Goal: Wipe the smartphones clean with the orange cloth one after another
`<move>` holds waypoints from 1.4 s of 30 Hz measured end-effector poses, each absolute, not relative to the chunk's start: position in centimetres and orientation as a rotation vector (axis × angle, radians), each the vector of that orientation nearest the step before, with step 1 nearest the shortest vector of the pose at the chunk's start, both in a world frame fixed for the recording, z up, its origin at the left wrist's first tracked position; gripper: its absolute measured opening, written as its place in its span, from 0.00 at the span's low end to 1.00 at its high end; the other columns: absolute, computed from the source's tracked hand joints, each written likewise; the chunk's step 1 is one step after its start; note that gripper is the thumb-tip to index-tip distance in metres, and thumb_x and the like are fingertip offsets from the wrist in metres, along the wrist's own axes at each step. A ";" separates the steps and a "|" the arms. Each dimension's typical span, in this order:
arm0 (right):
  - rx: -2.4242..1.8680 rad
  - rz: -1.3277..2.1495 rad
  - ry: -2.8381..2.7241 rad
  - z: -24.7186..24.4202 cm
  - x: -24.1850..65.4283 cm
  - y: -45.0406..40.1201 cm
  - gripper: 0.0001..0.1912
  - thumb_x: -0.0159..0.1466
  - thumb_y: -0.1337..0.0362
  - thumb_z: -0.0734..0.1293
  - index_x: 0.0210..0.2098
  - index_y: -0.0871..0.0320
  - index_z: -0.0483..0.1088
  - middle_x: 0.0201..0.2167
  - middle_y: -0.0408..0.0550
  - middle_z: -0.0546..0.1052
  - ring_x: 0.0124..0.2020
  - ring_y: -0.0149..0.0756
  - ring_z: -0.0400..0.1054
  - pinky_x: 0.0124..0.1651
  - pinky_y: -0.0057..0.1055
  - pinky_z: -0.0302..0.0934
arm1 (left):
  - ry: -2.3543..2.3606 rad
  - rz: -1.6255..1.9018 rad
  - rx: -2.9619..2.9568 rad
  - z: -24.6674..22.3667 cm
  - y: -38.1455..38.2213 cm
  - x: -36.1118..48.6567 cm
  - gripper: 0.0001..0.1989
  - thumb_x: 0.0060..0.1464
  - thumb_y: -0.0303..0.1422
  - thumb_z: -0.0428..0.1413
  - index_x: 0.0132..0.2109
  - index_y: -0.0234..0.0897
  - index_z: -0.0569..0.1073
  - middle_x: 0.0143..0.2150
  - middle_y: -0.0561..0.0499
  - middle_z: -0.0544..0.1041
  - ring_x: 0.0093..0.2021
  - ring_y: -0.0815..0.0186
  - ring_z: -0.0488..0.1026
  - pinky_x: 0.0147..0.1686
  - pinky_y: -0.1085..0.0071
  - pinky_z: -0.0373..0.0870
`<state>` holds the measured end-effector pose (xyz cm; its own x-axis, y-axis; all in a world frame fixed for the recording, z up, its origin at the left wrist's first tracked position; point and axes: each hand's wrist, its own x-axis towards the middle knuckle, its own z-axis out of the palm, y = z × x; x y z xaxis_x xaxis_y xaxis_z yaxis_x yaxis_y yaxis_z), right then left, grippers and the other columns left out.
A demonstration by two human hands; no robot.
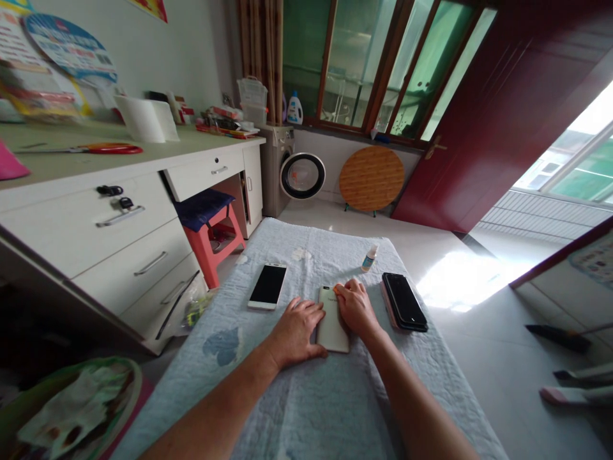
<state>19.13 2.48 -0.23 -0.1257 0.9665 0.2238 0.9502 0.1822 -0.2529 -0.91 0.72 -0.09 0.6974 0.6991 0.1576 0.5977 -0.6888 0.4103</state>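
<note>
A pale smartphone [332, 332] lies face down on the cloth-covered table, camera end away from me. My left hand [295, 331] rests along its left side, thumb near the bottom edge and fingertips against it, holding it in place. The fingers of my right hand [357, 308] are closed on a small orange cloth [338, 289], pressed to the phone's upper back; most of the cloth is hidden. To the left lies a white phone [268, 286] with a dark screen. A black phone [406, 301] lies on the right, seemingly stacked on a pinkish one. Behind my right hand stands a small spray bottle [368, 259].
A light blue quilted cloth [306, 396] covers the table. At the left are a white desk [129, 236], a red stool [215, 246] and a waste bin [138, 383]. Beyond stand a washing machine [276, 169] with its door open and a round wooden board [371, 179].
</note>
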 end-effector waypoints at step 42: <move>-1.782 0.038 -1.672 -1.1 22.0 -3.9 0.11 0.66 0.61 0.58 0.36 0.57 0.71 0.35 0.48 0.72 0.36 0.35 0.67 0.39 0.29 0.58 | 1.014 0.467 2.553 0.1 0.2 -0.9 0.37 0.41 0.51 0.65 0.56 0.39 0.69 0.61 0.40 0.68 0.59 0.49 0.64 0.62 0.48 0.48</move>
<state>21.98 -3.88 -1.15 0.1731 0.8911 0.4195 0.8713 0.0600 -0.4871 -0.86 0.25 0.11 0.6889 0.7044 0.1709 0.5877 -0.6809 0.4371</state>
